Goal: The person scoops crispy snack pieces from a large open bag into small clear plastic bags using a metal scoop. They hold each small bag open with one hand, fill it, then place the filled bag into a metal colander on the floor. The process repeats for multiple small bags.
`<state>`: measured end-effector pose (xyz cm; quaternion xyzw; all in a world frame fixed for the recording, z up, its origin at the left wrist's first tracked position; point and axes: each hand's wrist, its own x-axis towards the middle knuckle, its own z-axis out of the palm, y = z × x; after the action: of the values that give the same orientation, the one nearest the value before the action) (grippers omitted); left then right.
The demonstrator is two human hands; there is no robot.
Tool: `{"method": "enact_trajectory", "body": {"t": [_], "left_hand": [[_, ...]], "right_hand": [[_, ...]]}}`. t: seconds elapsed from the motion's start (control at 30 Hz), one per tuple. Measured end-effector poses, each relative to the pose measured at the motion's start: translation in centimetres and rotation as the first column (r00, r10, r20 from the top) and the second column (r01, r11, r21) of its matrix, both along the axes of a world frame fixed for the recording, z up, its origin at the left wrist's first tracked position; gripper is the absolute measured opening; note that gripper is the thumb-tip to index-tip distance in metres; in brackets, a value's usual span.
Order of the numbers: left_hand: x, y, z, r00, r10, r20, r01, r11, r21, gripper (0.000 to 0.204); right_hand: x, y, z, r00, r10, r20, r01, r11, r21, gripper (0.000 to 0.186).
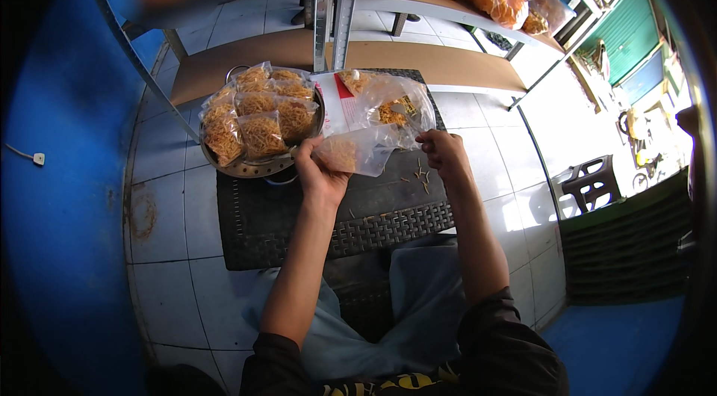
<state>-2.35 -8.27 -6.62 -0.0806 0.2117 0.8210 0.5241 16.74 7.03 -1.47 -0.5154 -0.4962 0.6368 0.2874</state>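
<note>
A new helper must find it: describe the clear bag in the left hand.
On the dark woven-edged table, look just right of the metal bowl. There the left hand holds the clear bag. Unlike the fuller packets in the bowl, its right end is empty.

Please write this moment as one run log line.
Left hand: holds part-filled clear bag | Right hand: curled beside large plastic bag, grip unclear | Nearby: metal pan, packed snack bags inside

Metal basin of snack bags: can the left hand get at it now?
Likely yes: the left hand is beside the metal basin, nothing visibly between, though that hand holds a clear plastic bag.
</note>
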Motion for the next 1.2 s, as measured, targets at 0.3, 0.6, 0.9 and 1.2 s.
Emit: {"method": "enact_trajectory", "body": {"t": [0.3, 0.6, 0.9, 1.2], "left_hand": [[-0.2, 0.1, -0.3, 1.000, 0.002, -0.003, -0.002, 1.000, -0.002, 0.057], [0.0, 0.0, 0.5, 0.999, -0.013, 0.047, 0.013, 1.000, -0.014, 0.037], [0.1, -0.2, 1.1, 0.999, -0.013, 0.043, 0.014, 1.000, -0.025, 0.038], [0.0, 0.0, 0.7, 0.999, -0.003, 0.041, 0.004, 0.999, -0.040, 0.039]], "right_hand": [[0.3, 0.6, -0.1, 0.998, 0.046, -0.053, -0.050, 0.996, -0.073, 0.021], [0.5, 1.0, -1.0, 0.991, 0.063, -0.121, -0.082, 0.984, -0.159, 0.022], [0.2, 1.6, -1.5, 0.984, 0.057, -0.167, -0.088, 0.979, -0.185, 0.021], [0.7, 0.9, -1.2, 0.972, 0.064, -0.224, -0.110, 0.973, -0.201, 0.020]]}}
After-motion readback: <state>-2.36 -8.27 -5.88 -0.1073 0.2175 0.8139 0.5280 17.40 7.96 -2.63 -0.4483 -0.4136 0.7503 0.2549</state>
